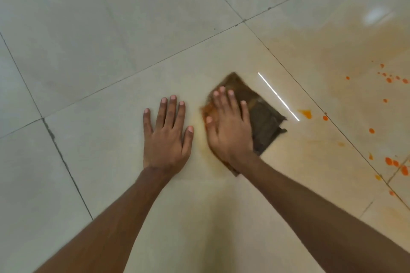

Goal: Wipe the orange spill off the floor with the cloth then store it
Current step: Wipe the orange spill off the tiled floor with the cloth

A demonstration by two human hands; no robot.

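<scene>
A dark brown cloth (264, 122), stained orange along its left edge, lies flat on the pale tiled floor. My right hand (228, 126) presses on it with straight, spread fingers and covers its left half. Just to the left, my left hand (166, 133) rests flat on the bare tile, fingers spread, apart from the cloth. Orange spill drops (305, 113) lie to the right of the cloth, with more drops (390, 78) at the far right and a cluster of drops (396, 163) lower right. A faint orange smear (205, 150) shows beside the cloth.
Glossy beige floor tiles (111, 40) with dark grout lines fill the view. A pale orange film spreads over the tile at the upper right (332, 51). A bright light reflection streak (278, 96) lies just right of the cloth.
</scene>
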